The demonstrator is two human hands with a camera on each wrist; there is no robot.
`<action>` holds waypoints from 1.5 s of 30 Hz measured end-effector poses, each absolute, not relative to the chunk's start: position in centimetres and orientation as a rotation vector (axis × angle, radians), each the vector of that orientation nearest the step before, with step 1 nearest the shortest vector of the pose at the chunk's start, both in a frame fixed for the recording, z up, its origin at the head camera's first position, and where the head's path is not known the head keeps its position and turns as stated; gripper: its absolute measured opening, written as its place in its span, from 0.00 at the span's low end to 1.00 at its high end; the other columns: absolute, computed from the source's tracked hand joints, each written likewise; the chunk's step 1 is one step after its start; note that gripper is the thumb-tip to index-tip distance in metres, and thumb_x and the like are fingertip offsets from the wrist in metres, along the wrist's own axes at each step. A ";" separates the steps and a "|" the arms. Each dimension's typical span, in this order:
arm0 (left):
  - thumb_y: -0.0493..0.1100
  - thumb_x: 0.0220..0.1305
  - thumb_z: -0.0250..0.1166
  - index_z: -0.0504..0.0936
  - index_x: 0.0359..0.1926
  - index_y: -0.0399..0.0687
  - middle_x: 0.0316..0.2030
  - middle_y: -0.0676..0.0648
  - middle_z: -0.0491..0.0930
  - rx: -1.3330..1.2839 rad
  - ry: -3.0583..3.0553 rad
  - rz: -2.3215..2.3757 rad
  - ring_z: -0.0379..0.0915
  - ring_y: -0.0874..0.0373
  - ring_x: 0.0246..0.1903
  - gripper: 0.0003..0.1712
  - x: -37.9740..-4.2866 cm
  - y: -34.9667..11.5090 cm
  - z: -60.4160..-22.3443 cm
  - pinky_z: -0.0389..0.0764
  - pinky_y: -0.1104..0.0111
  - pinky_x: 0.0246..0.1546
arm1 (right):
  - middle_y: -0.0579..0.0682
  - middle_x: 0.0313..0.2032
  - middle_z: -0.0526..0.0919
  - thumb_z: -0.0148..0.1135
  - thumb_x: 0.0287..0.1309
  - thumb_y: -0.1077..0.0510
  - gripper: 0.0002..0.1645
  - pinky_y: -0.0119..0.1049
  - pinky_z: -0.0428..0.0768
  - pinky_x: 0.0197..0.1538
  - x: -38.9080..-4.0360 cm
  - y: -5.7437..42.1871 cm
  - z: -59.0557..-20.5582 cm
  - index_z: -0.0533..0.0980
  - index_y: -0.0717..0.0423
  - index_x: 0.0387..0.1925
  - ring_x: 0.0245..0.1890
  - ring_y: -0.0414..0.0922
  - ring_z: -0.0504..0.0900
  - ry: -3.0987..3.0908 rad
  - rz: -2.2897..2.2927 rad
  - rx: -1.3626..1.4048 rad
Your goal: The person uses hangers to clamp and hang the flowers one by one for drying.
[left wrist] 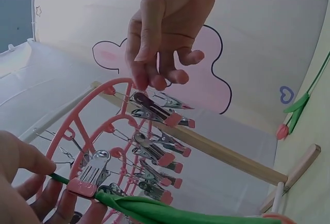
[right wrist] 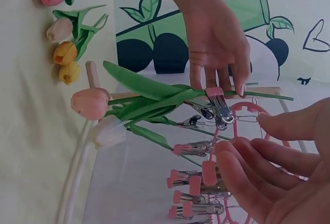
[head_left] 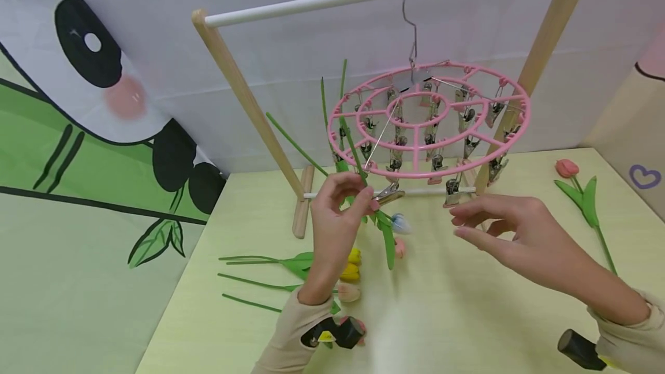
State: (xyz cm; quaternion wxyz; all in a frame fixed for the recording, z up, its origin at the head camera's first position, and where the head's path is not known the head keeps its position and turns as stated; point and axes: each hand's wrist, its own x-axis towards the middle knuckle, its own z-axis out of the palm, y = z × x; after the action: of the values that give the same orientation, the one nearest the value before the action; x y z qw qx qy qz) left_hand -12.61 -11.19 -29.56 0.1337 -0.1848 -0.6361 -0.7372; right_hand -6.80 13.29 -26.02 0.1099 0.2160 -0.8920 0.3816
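My left hand (head_left: 335, 218) pinches the green stem of an artificial tulip between thumb and fingers, below the left front rim of a pink round clip hanger (head_left: 415, 175). A metal clip with pink tips (left wrist: 92, 175) bites that stem right beside the fingertips. The tulip's pink head (right wrist: 90, 104) points down towards the table. Close by, a white-blue tulip (right wrist: 109, 132) hangs from the hanger too. My right hand (head_left: 511, 235) is held in the air with fingers loosely bent and nothing in them, near a hanging clip (head_left: 452, 189) on the hanger's front rim.
A wooden stand (head_left: 249, 97) with a white bar (head_left: 332, 2) carries the hanger by its metal hook (head_left: 410, 16). Several tulips lie at the left on the pale table (head_left: 441, 316), among them a yellow tulip (head_left: 350, 273). One red-pink tulip (head_left: 566, 167) lies at the right.
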 end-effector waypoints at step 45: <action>0.28 0.59 0.62 0.77 0.36 0.30 0.34 0.35 0.75 -0.455 -1.575 -2.196 0.76 0.42 0.34 0.04 -12.7 -10.5 -31.5 0.85 0.56 0.31 | 0.49 0.27 0.84 0.71 0.47 0.63 0.09 0.20 0.70 0.20 -7.5 24.7 -29.1 0.82 0.58 0.33 0.23 0.23 0.71 -2.725 0.623 0.307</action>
State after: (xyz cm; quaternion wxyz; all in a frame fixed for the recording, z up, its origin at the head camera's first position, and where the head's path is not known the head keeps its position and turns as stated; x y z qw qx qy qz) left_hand -12.66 -10.49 -31.49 0.1991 -0.1628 -0.5633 -0.7852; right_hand -7.50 24.68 -29.10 0.1638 0.1077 -0.9559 0.2185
